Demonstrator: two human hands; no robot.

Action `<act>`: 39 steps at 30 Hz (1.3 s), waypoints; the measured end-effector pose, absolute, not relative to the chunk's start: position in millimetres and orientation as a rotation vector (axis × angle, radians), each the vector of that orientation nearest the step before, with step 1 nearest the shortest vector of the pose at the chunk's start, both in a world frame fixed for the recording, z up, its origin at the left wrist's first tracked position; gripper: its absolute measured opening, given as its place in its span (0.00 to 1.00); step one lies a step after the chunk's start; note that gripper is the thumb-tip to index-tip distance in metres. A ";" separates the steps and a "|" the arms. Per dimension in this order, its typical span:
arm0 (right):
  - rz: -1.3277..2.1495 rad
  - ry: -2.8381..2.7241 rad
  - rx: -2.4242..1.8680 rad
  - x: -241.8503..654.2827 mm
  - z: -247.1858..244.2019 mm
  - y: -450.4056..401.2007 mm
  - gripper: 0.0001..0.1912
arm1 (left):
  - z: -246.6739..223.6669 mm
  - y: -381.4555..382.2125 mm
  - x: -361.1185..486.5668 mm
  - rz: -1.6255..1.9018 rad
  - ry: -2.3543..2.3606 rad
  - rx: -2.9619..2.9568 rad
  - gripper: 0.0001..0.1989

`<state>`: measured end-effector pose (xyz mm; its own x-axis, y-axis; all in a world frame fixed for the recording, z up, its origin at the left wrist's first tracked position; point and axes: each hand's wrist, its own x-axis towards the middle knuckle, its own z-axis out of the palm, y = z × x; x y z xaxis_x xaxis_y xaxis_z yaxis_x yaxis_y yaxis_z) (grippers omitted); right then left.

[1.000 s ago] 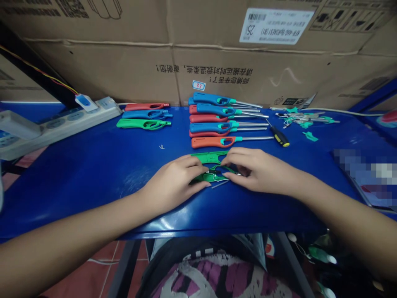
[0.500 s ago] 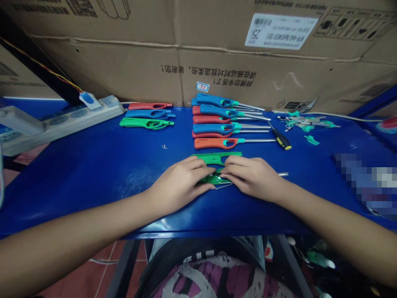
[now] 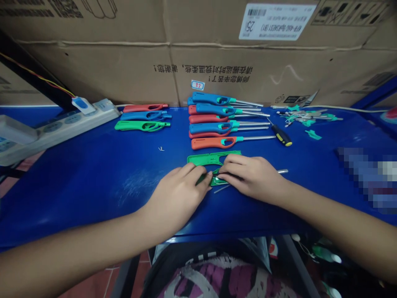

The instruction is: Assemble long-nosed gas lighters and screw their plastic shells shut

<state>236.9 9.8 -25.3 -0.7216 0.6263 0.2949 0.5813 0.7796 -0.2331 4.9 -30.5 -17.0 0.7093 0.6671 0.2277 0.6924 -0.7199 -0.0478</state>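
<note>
My left hand (image 3: 182, 192) is closed around the handle end of an opened green lighter half (image 3: 218, 181) lying on the blue table. The fingers of my right hand (image 3: 248, 176) pinch at the middle of that same half, where small inner parts are mostly hidden by my fingertips. A metal tube (image 3: 283, 171) sticks out beyond my right hand. Just behind, the other green shell half (image 3: 204, 159) lies with its inside facing up. A thin clear strip (image 3: 221, 189) rests in front of the half I hold.
Behind my hands lie several blue and red long-nosed lighters (image 3: 214, 143). To their right are a black and yellow screwdriver (image 3: 281, 135) and a pile of small parts (image 3: 305, 117). Three handles (image 3: 142, 126), a power strip (image 3: 62, 126) and tiny pins (image 3: 161, 149) are leftward. A cardboard box (image 3: 124, 70) stands behind.
My left hand has rolled over and its thumb has come in against the fingers at the green half. My right hand stays nearly in place. The whole view has shifted slightly.
</note>
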 end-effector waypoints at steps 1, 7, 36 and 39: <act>0.222 -2.606 -0.925 238.5 -22.5 9.6 0.10 | -17.4 -31.4 4.9 -0.285 -1.100 -2.766 0.13; 0.483 -2.772 -0.807 256.4 -4.2 9.8 0.08 | -19.4 -31.5 1.6 -0.287 -1.092 -2.808 0.15; 0.733 -2.716 -0.778 264.3 -8.8 24.0 0.02 | -20.9 -17.1 -5.0 -0.452 -0.955 -3.020 0.15; 0.779 -2.698 -0.770 265.6 -6.7 24.7 0.02 | -20.0 -17.3 -5.6 -0.452 -0.936 -3.016 0.15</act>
<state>265.6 24.7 -6.7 -0.8357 0.5446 0.0709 0.4230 0.7207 -0.5492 -5.6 -17.3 -20.0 0.7877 0.5615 0.2536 0.5476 -0.8266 0.1295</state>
